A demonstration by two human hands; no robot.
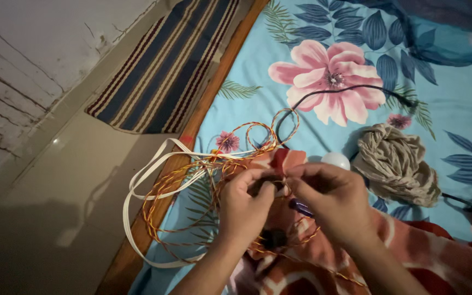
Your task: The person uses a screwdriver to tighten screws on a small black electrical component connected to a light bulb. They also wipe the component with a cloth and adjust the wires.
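At the far left runs a rough, cracked whitewashed wall (17,60), and below it a smooth, pale floor (55,218) that catches a dull shine. A flat woven mat (165,60) with dark blue bands and thin red and cream stripes lies on the floor against the bed's brown wooden edge (203,104), which slants down through the view. A flat white ribbon cable (137,186) hangs in long limp loops over that edge and down to the floor. Tangled with it is a thin twisted wire (247,134), orange and yellow, springy and curled in loose coils that spread across the bedsheet (454,104), a soft turquoise cloth printed with big pink flowers and dark blue leaves. The left hand (244,205) is curled, its fingertips pinched tight on the wire and a small dark part at the middle of the view; what that part is cannot be told. The right hand (331,199) meets it fingertip to fingertip, also pinched narrow on the same spot, with a small purple piece just under its palm. Both hands work above a red and cream patterned cloth (301,262) over the lap. Just behind the right hand sits a smooth white round bulb (336,160), and beside it a crumpled, knotted beige rag (397,164). A thin black cord (345,89) arcs across the sheet above them.
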